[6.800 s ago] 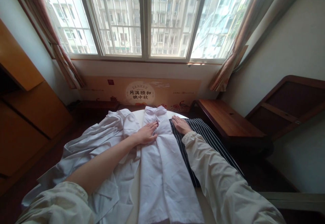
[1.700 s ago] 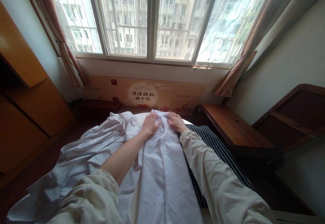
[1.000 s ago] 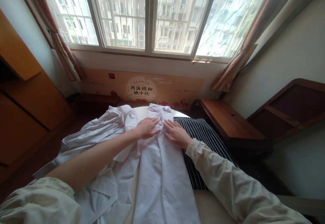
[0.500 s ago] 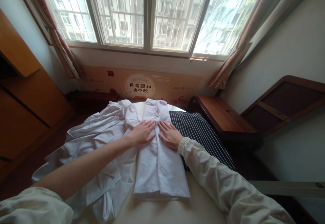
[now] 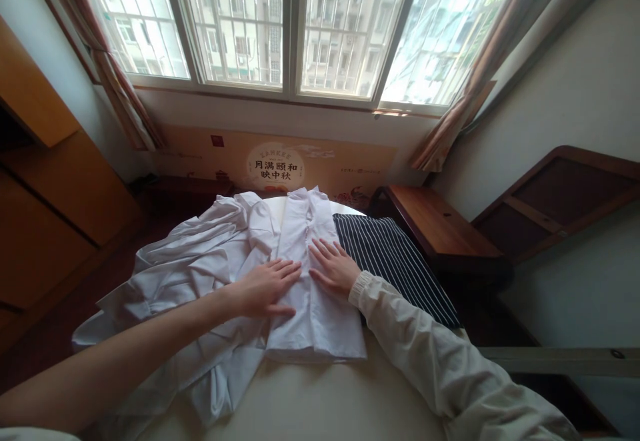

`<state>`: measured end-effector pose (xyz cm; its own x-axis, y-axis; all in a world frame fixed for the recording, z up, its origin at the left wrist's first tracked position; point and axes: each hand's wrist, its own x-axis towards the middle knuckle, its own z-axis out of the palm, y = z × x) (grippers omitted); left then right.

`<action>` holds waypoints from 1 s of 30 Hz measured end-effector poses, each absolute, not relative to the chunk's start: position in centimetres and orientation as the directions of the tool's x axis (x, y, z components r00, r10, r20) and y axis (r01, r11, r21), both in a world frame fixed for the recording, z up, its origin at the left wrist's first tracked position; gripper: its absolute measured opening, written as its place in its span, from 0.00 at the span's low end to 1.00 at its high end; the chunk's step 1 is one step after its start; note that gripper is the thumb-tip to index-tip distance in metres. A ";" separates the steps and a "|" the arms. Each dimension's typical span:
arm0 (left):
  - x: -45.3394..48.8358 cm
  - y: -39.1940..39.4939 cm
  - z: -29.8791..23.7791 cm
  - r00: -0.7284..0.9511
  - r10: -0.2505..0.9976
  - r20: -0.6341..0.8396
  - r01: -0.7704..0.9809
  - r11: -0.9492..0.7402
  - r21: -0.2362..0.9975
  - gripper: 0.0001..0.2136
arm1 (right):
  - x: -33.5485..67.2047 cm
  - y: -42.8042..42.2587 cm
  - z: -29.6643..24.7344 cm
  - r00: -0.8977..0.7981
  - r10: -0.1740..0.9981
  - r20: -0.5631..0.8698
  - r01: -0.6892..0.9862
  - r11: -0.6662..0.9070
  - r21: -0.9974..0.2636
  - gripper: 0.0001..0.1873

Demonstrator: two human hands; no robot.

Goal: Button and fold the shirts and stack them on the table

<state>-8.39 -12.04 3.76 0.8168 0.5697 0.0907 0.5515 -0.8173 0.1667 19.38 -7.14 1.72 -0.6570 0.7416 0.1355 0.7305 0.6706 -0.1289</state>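
Note:
A white garment (image 5: 320, 331), folded into a long narrow shape, lies on a pale round table (image 5: 345, 401). On its left half rests my left hand (image 5: 267, 288), palm down with the fingers stretched out and the thumb apart. My right hand (image 5: 336, 268) lies flat on the garment's right half, fingers spread, near the centre seam. Left of the garment is a heap of rumpled white cloth (image 5: 200, 261), partly covered by my left forearm. A black cloth with white stripes (image 5: 395, 254) sits to the right, beside my right wrist.
Behind the table, a beige printed panel (image 5: 210, 154) stands below a barred window (image 5: 240, 28). A brown wooden desk (image 5: 440, 221) is at the right, with a dark-panelled wooden board (image 5: 555, 201) leaning on the wall. Orange-brown cabinets (image 5: 40, 214) stand at the left.
My left hand has slid toward me and a little left along the white garment. The garment's near edge has shifted away from me. My right hand stays almost in place.

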 end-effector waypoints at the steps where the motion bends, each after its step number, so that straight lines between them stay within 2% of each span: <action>1: -8.6 -12.8 4.1 0.839 0.538 0.080 0.521 -0.837 0.170 0.41 | 19.5 -8.4 1.7 -0.682 0.719 0.134 0.705 0.695 -0.142 0.39; 6: -9.6 -15.8 5.2 0.905 0.417 0.084 0.392 -0.894 0.218 0.45 | 19.8 -12.7 1.1 -0.696 0.710 0.111 0.678 0.700 -0.223 0.41; 9: -10.2 -16.5 5.6 0.923 0.367 0.117 0.339 -0.918 0.207 0.42 | 20.2 -13.2 1.1 -0.705 0.703 0.093 0.665 0.700 -0.259 0.40; 13: -11.0 -16.9 6.3 0.940 0.299 0.163 0.267 -0.944 0.194 0.31 | 22.1 -13.6 1.9 -0.768 0.622 0.153 0.565 0.770 -0.297 0.34; 16: -11.2 -17.0 6.7 0.952 0.261 0.159 0.234 -0.957 0.173 0.20 | 24.4 -14.6 2.7 -0.833 0.517 0.198 0.442 0.836 -0.326 0.27; 18: -10.9 -17.0 6.7 0.960 0.247 0.135 0.229 -0.964 0.134 0.12 | 26.0 -15.4 3.3 -0.879 0.436 0.194 0.351 0.866 -0.356 0.26; 20: -10.5 -16.9 6.5 0.966 0.233 0.116 0.225 -0.971 0.077 0.06 | 27.3 -16.1 3.7 -0.912 0.368 0.182 0.280 0.881 -0.381 0.30; 22: -10.1 -16.7 6.3 0.968 0.224 0.112 0.222 -0.975 0.031 0.04 | 28.1 -16.8 3.7 -0.927 0.334 0.169 0.250 0.889 -0.384 0.40; 24: -9.9 -16.5 6.1 0.962 0.247 0.119 0.244 -0.969 0.044 0.06 | 28.5 -17.3 3.4 -0.928 0.337 0.157 0.263 0.894 -0.363 0.47; 25: -9.9 -16.4 6.1 0.954 0.275 0.119 0.268 -0.961 0.075 0.06 | 28.6 -17.5 3.2 -0.926 0.346 0.152 0.278 0.896 -0.347 0.47; 30: -10.3 -16.1 6.8 0.893 0.441 0.091 0.405 -0.875 0.266 0.05 | 27.9 -18.1 2.3 -0.898 0.380 0.221 0.322 0.911 -0.257 0.22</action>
